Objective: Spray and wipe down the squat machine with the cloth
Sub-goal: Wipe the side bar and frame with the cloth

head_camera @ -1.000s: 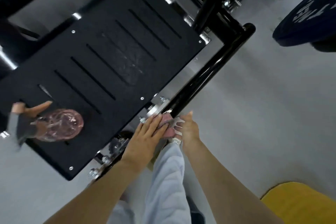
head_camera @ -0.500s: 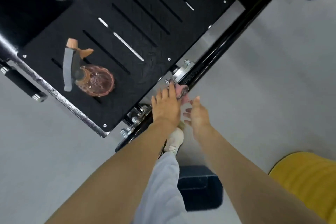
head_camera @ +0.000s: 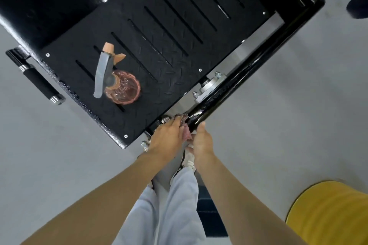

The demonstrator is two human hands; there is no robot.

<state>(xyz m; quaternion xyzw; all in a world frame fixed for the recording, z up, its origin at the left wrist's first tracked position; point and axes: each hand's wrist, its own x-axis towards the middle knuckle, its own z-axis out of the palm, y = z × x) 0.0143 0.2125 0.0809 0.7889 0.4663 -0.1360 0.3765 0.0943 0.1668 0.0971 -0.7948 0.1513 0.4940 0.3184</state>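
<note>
In the head view, the wiping step is judged to be in hand. The cloth [head_camera: 185, 134] is found at the near end of the black frame tube [head_camera: 249, 69] of the squat machine [head_camera: 39, 6], just beside the corner of the footplate [head_camera: 169, 49]. It is covered by the left hand [head_camera: 167, 138], whose grip is closed over it. The fingers are bent down onto the tube, and the fabric is bunched beneath them and shows past the fingertips. The right hand [head_camera: 202, 143] is placed just beside, with the thumb laid straight against the tube. Its fingers are hidden, so whether anything is held by that grip cannot be told. The spray bottle [head_camera: 119, 85] is seen standing on the footplate, well apart from both hands. Next, the cloth would probably have to be drawn along the tube toward its far end, with the bolted brackets worked around.
</note>
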